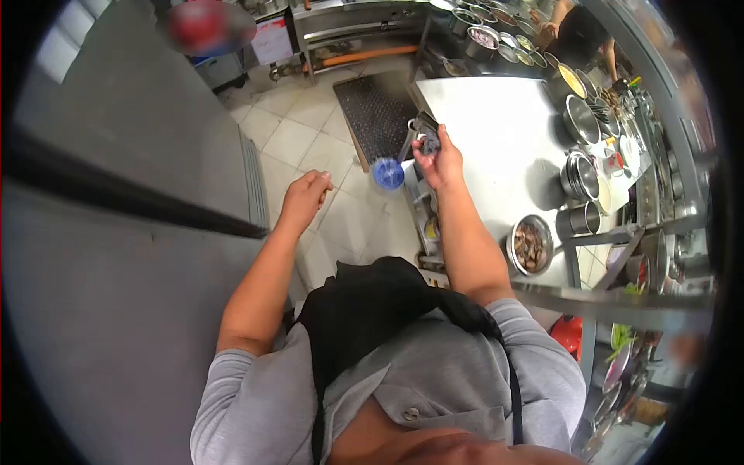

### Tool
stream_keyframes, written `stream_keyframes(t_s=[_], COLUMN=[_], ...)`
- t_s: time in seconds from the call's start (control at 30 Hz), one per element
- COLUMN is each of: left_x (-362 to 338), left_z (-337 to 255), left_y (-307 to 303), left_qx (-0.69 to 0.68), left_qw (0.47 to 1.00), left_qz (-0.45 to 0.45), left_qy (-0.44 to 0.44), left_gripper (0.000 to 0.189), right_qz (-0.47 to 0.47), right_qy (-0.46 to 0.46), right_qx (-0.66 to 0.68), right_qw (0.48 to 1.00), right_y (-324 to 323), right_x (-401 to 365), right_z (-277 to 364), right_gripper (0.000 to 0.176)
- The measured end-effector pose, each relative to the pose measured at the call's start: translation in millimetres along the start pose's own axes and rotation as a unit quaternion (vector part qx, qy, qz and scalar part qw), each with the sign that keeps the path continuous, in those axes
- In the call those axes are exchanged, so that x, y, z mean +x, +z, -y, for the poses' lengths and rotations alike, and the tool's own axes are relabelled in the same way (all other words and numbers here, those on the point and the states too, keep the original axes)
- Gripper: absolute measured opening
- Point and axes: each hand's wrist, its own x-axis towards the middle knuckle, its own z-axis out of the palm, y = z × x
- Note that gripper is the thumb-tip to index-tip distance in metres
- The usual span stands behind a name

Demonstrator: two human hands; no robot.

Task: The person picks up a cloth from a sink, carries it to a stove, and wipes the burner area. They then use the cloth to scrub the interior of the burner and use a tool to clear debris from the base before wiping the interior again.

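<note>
My left hand (308,198) is held over the tiled floor, its fingers curled closed and no item showing in them. My right hand (440,160) reaches out by the left edge of the steel table (484,124). Its fingers are wrapped round a small dark grey object (428,140) with a shiny surface, whose kind I cannot tell. A round, clear blue thing (388,174) appears just left of that hand, lower down beside the table. Closer to my body, a steel bowl (512,246) of brown food pieces (532,245) sits on the table.
Large grey cabinet doors (132,256) rise on my left. A dark perforated mat (378,108) lies on the floor ahead. Steel bowls (581,120) and pots line the table's right side. Another person's arm (610,58) shows at the upper right.
</note>
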Motion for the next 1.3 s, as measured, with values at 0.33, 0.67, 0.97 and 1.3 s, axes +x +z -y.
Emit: stream_keyframes(t_s=[0.33, 0.67, 0.97, 1.3], left_x=[301, 531, 736, 931], left_z=[-36, -122, -90, -138], left_y=[-17, -53, -119, -119], left_qx=[0.109, -0.108, -0.241, -0.082], left_qw=[0.986, 0.992, 0.958, 0.983], left_qz=[0.104, 0.056, 0.061, 0.082], left_qy=[0.065, -0.033, -0.146, -0.144], left_gripper=[0.03, 0.018, 0.017, 0.018], right_qz=[0.005, 0.099, -0.087, -0.04], right_qy=[-0.05, -0.109, -0.116, -0.087], right_qx=[-0.099, -0.332, -0.47, -0.704], right_qw=[0.994, 0.932, 0.87, 0.704], right_y=[64, 201, 213, 256], right_x=[213, 504, 753, 980], right_z=[30, 38, 53, 76], right_gripper=[0.022, 0.018, 0.021, 0.034])
